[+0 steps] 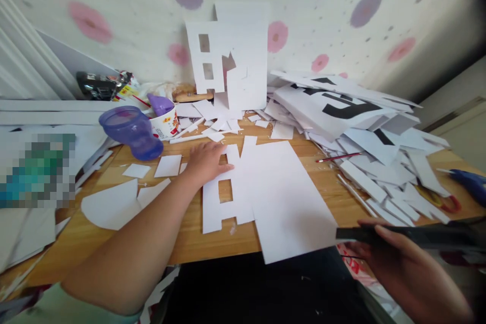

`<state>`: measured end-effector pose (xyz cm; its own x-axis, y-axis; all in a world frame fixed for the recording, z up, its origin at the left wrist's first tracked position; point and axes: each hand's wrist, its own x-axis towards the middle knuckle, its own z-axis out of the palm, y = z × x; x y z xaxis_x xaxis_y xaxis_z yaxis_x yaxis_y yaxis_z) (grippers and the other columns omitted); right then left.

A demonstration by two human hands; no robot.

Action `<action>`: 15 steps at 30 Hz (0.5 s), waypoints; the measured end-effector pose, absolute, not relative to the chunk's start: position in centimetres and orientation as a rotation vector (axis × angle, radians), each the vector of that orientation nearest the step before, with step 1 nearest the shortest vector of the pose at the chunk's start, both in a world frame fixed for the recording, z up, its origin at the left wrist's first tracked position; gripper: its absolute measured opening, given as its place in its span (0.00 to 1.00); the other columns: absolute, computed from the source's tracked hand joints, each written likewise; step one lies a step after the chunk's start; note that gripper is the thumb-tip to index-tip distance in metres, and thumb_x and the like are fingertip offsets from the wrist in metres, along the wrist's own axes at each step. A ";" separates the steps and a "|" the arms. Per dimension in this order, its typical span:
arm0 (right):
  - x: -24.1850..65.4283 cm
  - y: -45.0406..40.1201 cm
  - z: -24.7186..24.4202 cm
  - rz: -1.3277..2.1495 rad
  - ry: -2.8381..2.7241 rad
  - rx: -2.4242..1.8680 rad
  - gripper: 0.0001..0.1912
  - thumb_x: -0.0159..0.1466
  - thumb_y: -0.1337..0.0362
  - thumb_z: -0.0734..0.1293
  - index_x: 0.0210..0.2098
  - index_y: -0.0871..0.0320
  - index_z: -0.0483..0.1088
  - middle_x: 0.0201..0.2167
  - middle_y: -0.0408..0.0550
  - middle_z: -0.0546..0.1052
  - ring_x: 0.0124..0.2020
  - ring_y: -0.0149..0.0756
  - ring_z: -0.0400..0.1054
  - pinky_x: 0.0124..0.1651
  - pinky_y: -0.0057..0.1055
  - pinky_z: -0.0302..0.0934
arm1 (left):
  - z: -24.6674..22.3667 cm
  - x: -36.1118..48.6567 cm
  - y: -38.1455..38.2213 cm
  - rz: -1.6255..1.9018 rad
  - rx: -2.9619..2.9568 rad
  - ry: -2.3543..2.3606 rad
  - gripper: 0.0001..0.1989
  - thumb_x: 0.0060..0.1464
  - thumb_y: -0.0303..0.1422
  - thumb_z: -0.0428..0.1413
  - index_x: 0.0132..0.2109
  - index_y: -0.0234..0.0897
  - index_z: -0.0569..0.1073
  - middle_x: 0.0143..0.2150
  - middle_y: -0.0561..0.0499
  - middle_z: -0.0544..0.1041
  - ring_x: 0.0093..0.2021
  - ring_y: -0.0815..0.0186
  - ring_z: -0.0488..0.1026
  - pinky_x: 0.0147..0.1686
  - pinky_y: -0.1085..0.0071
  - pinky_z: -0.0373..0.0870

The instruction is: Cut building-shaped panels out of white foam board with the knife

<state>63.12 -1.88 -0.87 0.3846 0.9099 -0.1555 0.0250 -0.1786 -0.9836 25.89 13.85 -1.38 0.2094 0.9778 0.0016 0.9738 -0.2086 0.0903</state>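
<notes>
My left hand (209,162) lies on the upper left part of a white cut-out board (246,197), thumb spread from the fingers. The board has square window holes and notches on its left side and a broad plain panel on its right, which overhangs the table's front edge. At the lower right, my right hand (402,263) is closed around a long, dark, bar-shaped object (425,235); its kind I cannot make out. The object's tip is beside the board's lower right corner. Behind, a similar white cut-out (245,61) stands upright near the patterned wall.
A purple translucent cup (131,131) and a white printed tub (165,124) stand at the left. Paper and board scraps (379,162) pile up at the right, with a red pencil (337,157), scissors (450,204) and a blue tool (469,185). Offcuts (110,205) lie left.
</notes>
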 end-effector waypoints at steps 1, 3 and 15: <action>63.6 -1.1 -0.7 1.061 -0.720 -1.526 0.05 0.51 0.54 0.73 0.26 0.46 0.80 0.25 0.54 0.78 0.22 0.47 0.75 0.24 0.40 0.73 | -1.2 26.0 13.7 0.080 2.379 1.947 0.30 0.57 0.52 0.54 0.60 0.40 0.69 0.61 0.40 0.70 0.59 0.46 0.65 0.56 0.52 0.61; 64.7 0.7 -0.5 1.122 -0.568 -1.500 0.05 0.48 0.56 0.75 0.25 0.47 0.80 0.26 0.54 0.78 0.23 0.43 0.75 0.25 0.36 0.73 | -0.8 26.1 13.4 0.061 2.361 1.974 0.31 0.56 0.52 0.54 0.60 0.40 0.68 0.59 0.39 0.71 0.58 0.45 0.66 0.54 0.51 0.62; 60.9 8.6 0.9 0.954 -1.052 -1.237 0.09 0.52 0.66 0.75 0.34 0.54 0.79 0.26 0.50 0.78 0.22 0.38 0.72 0.23 0.32 0.66 | -0.4 27.5 12.1 0.128 2.565 1.624 0.21 0.59 0.42 0.56 0.57 0.41 0.73 0.65 0.44 0.67 0.64 0.51 0.62 0.63 0.52 0.55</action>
